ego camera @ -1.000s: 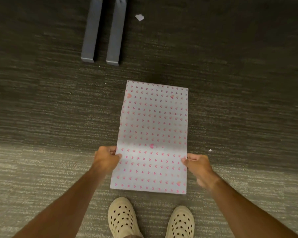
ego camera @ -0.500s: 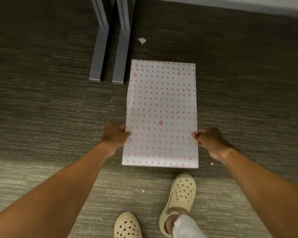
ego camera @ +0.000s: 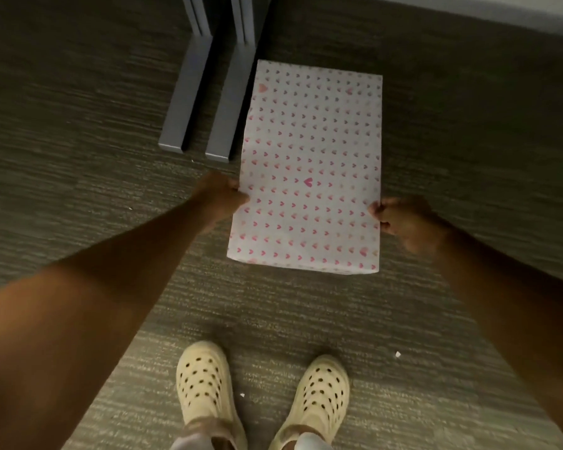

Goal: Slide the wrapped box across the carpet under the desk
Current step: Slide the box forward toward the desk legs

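While box (ego camera: 309, 170) lies flat on carpet (ego camera: 78, 177) beside desk legs (ego camera: 208, 102), left hand (ego camera: 220, 198), right hand (ego camera: 403, 222) grip clamped on its long edges.

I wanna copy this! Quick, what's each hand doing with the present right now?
Left hand: closed on the left edge of the wrapped box.
Right hand: closed on the box's right edge.
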`<state>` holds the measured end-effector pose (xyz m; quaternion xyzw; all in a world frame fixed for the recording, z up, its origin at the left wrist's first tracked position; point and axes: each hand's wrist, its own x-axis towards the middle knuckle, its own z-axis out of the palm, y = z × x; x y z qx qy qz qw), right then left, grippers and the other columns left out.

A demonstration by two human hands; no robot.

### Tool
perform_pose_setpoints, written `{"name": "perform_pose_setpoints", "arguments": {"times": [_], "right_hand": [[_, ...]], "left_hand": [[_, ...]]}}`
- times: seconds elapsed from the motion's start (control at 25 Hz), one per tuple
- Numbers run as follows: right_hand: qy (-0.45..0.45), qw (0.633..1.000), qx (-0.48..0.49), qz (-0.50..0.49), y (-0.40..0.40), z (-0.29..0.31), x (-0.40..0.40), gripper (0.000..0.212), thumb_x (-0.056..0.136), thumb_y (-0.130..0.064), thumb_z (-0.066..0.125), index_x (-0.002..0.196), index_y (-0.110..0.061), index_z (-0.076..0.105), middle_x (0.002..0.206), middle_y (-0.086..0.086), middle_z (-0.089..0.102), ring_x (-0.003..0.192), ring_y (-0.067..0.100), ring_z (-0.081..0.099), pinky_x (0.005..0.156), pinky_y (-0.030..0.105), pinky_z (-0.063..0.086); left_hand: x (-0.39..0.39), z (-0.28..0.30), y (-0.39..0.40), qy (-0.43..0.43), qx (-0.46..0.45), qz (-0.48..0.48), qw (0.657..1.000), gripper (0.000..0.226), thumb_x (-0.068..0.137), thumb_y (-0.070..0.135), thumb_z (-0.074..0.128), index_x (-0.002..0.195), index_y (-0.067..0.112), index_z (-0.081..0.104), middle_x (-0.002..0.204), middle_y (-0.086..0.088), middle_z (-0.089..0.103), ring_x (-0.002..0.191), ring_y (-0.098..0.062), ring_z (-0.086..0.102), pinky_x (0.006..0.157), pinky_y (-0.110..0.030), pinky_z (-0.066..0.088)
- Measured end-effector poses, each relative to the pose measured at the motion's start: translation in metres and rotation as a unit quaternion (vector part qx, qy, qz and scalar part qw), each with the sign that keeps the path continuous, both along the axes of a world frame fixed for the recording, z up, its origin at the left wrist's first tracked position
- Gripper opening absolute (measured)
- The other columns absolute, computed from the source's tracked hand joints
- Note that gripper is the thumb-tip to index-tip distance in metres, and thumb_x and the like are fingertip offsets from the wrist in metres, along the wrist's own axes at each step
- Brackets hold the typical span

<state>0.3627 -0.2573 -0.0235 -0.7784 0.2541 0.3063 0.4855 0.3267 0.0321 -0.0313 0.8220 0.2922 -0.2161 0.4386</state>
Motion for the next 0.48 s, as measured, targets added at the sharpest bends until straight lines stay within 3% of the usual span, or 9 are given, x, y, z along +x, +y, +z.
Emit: {"name": "perform_pose_setpoints", "arguments": {"times": [0.16,0.28,0.48], "right_hand": [[-0.01,1.0,0.006,-0.023,0.003,-0.016,0.039,0.003,0.091,-0.016,0.063,0.093,-0.013,0.063,0.108,0.004,0.065,0.1,0.02,0.062,0.097,0.043,0.052],[-0.021,0.999,0.005,-0.034,0.006,-0.029,0.069,0.018,0.092,-0.015,0.062,0.108,-0.008,0.063,0.118,0.008,0.065,0.106,0.022,0.062,0.097,0.043,0.051],[-0.041,0.999,-0.002,-0.005,0.009,-0.05,0.118,0.029,0.096,-0.017,0.055,0.123,-0.005,0.057,0.127,0.009,0.061,0.12,0.025,0.057,0.103,0.042,0.047]], "left_hand": [[0.053,-0.009,0.007,-0.037,-0.013,0.024,0.999,0.038,0.086,0.011,0.07,0.122,0.0,0.062,0.127,-0.015,0.064,0.115,-0.03,0.064,0.088,-0.034,0.053],[0.09,-0.022,0.009,-0.053,-0.012,0.019,0.998,0.038,0.086,0.013,0.07,0.121,0.001,0.063,0.127,-0.013,0.064,0.113,-0.028,0.065,0.092,-0.037,0.055],[0.15,-0.061,0.021,-0.058,-0.008,0.007,0.998,0.038,0.081,0.022,0.076,0.116,0.009,0.066,0.116,-0.007,0.068,0.103,-0.023,0.068,0.068,-0.028,0.055]]}}
